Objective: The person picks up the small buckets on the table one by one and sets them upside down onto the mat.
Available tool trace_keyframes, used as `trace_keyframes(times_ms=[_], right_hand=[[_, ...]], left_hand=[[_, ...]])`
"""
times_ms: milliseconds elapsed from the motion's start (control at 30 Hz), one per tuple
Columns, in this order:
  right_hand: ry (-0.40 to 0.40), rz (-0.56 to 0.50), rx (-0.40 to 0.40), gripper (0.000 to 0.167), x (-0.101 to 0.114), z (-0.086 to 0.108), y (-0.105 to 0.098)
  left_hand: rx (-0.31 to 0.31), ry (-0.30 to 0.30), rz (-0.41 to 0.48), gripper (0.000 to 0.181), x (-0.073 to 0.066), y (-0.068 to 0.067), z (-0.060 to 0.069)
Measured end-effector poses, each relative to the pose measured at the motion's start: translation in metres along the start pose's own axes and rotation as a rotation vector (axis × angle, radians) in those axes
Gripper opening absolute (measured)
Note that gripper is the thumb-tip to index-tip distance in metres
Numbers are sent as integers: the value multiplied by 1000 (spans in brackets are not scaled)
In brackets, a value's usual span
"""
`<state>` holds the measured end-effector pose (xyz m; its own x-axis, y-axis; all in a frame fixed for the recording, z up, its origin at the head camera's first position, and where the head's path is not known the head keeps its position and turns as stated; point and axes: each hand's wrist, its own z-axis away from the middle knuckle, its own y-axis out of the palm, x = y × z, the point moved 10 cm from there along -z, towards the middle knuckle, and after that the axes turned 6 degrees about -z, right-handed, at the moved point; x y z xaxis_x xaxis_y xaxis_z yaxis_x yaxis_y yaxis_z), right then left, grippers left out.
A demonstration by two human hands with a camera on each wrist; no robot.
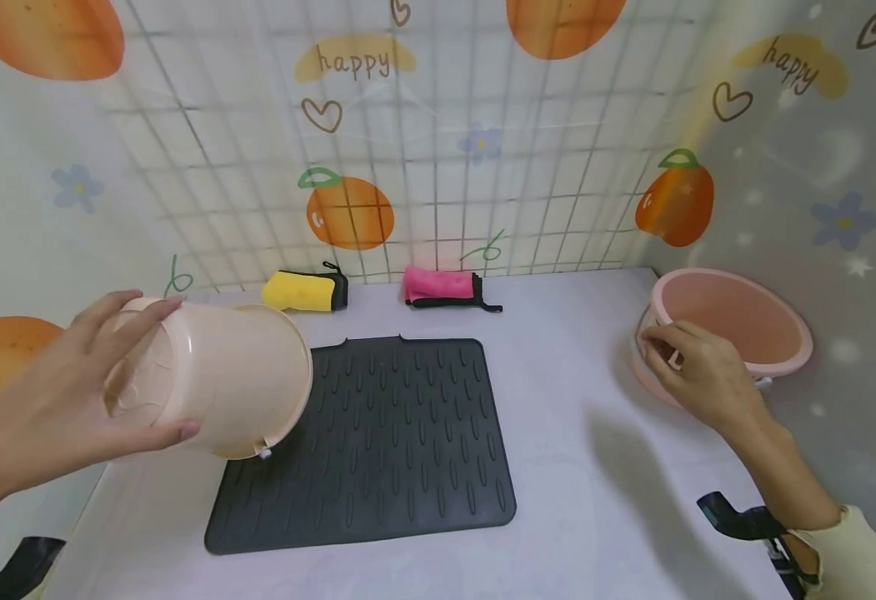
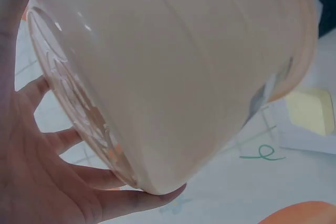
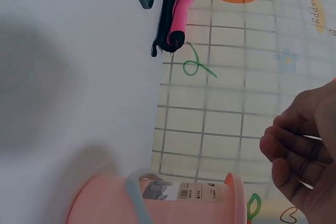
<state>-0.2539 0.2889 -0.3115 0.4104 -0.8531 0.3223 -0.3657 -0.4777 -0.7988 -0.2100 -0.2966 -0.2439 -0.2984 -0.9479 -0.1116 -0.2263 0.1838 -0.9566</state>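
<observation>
Left hand (image 1: 62,396), fingers spread wide, grips the cream bucket (image 1: 235,375) round its base, tipped sideways at the dark mat (image 1: 392,450)'s left side, while the right hand (image 1: 708,375) hovers, loosely curled, by the pink bucket (image 1: 803,337)!

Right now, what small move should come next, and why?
Probably tip the cream bucket mouth-down onto the dark mat: the left hand grips its base, and in the head view its tilted rim overlaps the mat's left side.

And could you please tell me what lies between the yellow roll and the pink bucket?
In the head view, the pink roll lies between the yellow roll and the pink bucket.
</observation>
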Motion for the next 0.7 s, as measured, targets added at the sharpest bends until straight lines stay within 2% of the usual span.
trace_keyframes(times_ms=[67, 200, 300, 500, 700], right_hand=[[0, 4, 6, 24, 0, 0, 0], [2, 14, 14, 24, -1, 0, 0], [-8, 19, 12, 22, -1, 0, 1], [-45, 13, -14, 21, -1, 0, 1], [-72, 15, -35, 18, -1, 0, 1]], left_hand=[[27, 18, -34, 125, 0, 3, -2], [43, 58, -51, 126, -1, 2, -6], [28, 85, -72, 126, -2, -3, -8], [18, 121, -190, 130, -2, -9, -10], [100, 107, -202, 125, 5, 4, -12]])
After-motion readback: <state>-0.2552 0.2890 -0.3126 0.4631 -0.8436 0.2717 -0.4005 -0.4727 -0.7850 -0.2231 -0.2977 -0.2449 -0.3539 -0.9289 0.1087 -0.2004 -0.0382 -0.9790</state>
